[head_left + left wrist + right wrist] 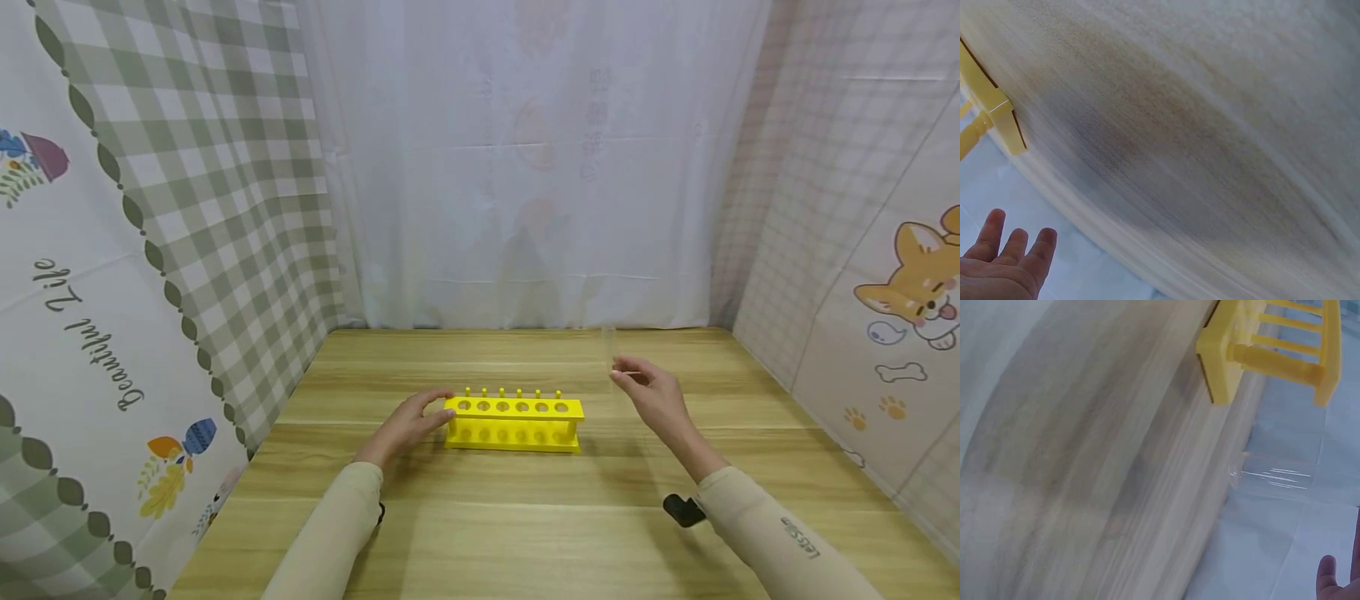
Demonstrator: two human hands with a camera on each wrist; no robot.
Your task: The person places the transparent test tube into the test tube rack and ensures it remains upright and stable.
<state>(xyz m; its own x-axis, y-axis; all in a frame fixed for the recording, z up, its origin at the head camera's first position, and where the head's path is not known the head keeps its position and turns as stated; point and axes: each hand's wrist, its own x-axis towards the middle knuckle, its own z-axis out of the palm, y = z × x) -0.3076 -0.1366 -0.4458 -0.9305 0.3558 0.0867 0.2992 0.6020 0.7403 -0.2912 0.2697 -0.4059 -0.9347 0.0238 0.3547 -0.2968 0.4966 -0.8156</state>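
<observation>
A yellow test tube rack (pixel 517 416) stands on the table, one row of round holes in its top and short pegs behind them. My left hand (pixel 405 427) grips the rack's left end between thumb and index finger. In the left wrist view, that hand's other fingers (pixel 1013 265) are spread beside the rack's end (pixel 997 112). To the right of the rack, my right hand (pixel 660 404) pinches a clear tube (pixel 608 342), held upright above the table. The right wrist view shows the tube (pixel 1279 479) near the rack (pixel 1219 362), apart from it, and part of my right hand (pixel 1338 584).
The wooden table (pixel 480 533) extends around the rack. A white curtain (pixel 525 167) hangs behind it, a checked cloth (pixel 225 167) on the left and a patterned cloth (pixel 840 292) on the right. A black wrist device (pixel 682 510) sits at my right sleeve.
</observation>
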